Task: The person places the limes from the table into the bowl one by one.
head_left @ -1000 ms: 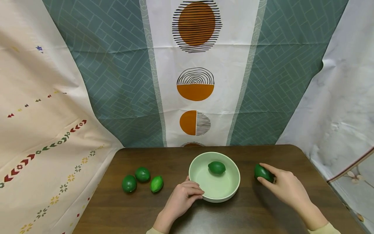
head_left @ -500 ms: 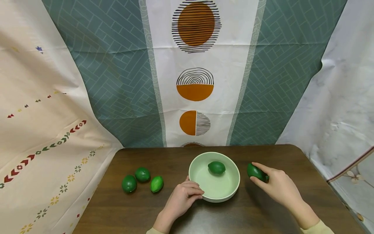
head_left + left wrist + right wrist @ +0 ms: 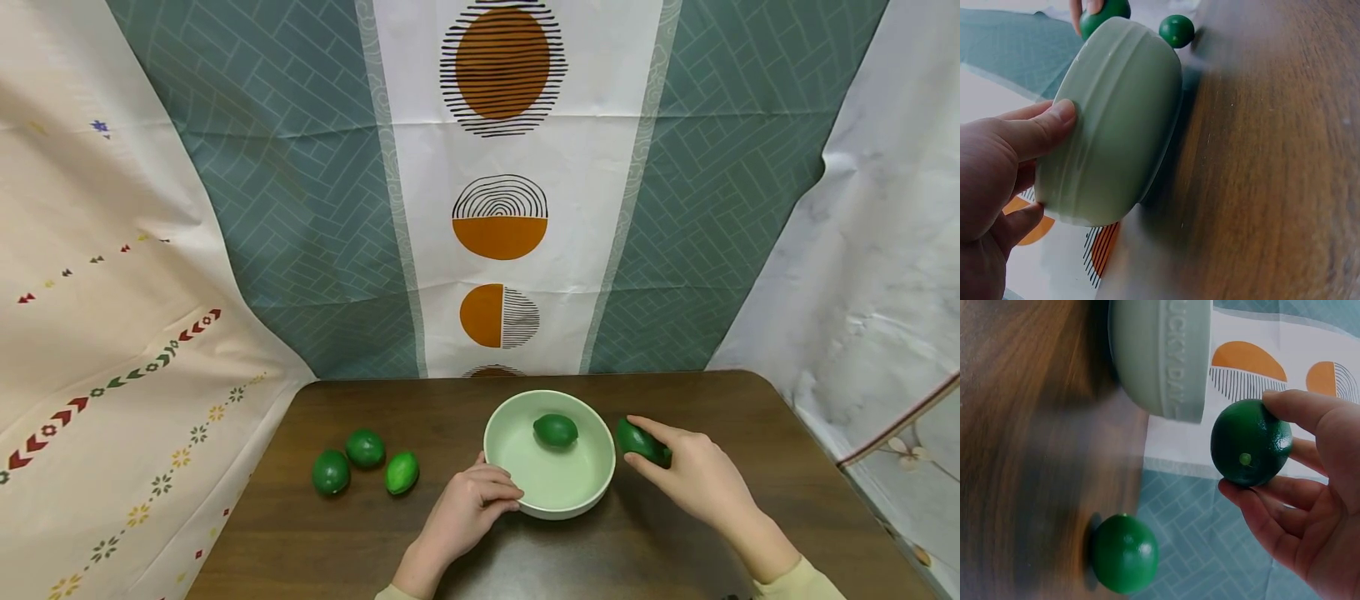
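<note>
My left hand (image 3: pixel 471 510) holds the near left rim of a pale green bowl (image 3: pixel 551 492), thumb on its outer wall in the left wrist view. Inside the bowl lies one dark green lime (image 3: pixel 556 431). Close to the bowl's right rim, my right hand (image 3: pixel 697 475) grips another dark green lime (image 3: pixel 637 440) between thumb and fingers, held above the table. The right wrist view shows this gripped lime (image 3: pixel 1249 444) with its pale stem end facing the camera. A further lime (image 3: pixel 1125 553) rests on the table near the bowl; I cannot make it out in the head view.
On the left of the brown wooden table (image 3: pixel 300 550) lie two dark green limes (image 3: pixel 331 472) and a brighter green lime (image 3: pixel 402 472). A patterned cloth (image 3: pixel 322 208) hangs behind the table's back edge, with pale cloths on both sides.
My right hand has moved left with the gripped lime, from well right of the bowl to close beside its rim. My left hand and the bowl have stayed in place.
</note>
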The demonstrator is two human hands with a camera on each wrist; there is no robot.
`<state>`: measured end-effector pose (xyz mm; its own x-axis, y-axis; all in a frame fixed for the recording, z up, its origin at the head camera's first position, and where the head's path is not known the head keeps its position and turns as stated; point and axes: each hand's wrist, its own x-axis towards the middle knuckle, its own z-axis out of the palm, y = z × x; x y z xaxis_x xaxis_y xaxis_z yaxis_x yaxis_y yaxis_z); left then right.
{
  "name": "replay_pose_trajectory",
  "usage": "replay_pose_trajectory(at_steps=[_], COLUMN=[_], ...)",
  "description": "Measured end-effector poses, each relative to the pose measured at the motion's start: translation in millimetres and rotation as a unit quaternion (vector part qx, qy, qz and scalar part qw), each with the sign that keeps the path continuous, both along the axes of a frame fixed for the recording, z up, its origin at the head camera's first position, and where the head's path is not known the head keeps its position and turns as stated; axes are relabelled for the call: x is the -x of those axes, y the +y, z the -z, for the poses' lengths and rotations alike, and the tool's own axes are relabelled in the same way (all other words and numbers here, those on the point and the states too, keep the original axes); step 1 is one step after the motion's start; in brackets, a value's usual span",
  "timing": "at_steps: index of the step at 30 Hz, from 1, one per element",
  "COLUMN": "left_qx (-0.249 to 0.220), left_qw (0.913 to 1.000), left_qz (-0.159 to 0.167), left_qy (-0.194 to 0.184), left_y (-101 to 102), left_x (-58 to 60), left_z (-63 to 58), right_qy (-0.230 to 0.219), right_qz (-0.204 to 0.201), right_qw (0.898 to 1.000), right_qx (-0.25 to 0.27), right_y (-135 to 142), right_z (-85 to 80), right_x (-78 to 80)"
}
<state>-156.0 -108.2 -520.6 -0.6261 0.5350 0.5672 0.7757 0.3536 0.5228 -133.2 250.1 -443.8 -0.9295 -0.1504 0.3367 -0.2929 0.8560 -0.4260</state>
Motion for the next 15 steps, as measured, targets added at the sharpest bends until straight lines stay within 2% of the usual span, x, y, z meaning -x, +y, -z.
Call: replay_pose_trajectory(at_steps=[15], left_qx=[-0.002], left_qw=[1.0000], left_qz=[-0.001], left_qy=[-0.009], left_y=[0], left_x=[-1.5], left_z=[-1.3], right_qy=[0.014], right_qz=[-0.025], right_qw=[1.000], right_qx=[-0.007], right_y=[-20], right_z=[2.2], right_x=[6.4])
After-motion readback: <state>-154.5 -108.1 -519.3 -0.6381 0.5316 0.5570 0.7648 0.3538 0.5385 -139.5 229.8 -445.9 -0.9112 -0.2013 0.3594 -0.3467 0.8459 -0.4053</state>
